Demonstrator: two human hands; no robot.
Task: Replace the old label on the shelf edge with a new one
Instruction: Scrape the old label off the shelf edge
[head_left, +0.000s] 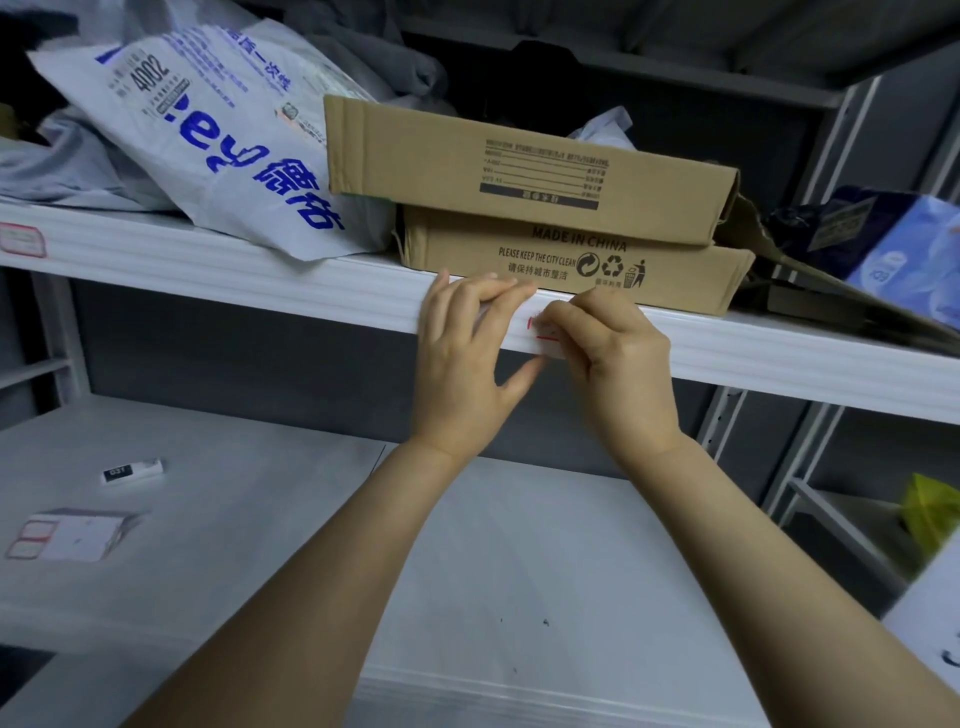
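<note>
on the lower shelf, near its left edge, lies a sheet of labels. above it, the left hand clasps the upper shelf edge — fingers over the top, thumb beneath. just beside it the right hand curls its fingertips onto the red-bordered label stuck mid-edge, pinching at it. behind them, two cardboard boxes sit stacked.

Dim, cool, flat light overall. White shelf edge and lower board read brightest. Deep shadow at 12 o'clock behind the cardboard boxes. Fisheye bows straight lines toward 3 and 9 o'clock. Frame goes soft at 8 and 4 o'clock. Label print at centre is smeared, unreadable.
</note>
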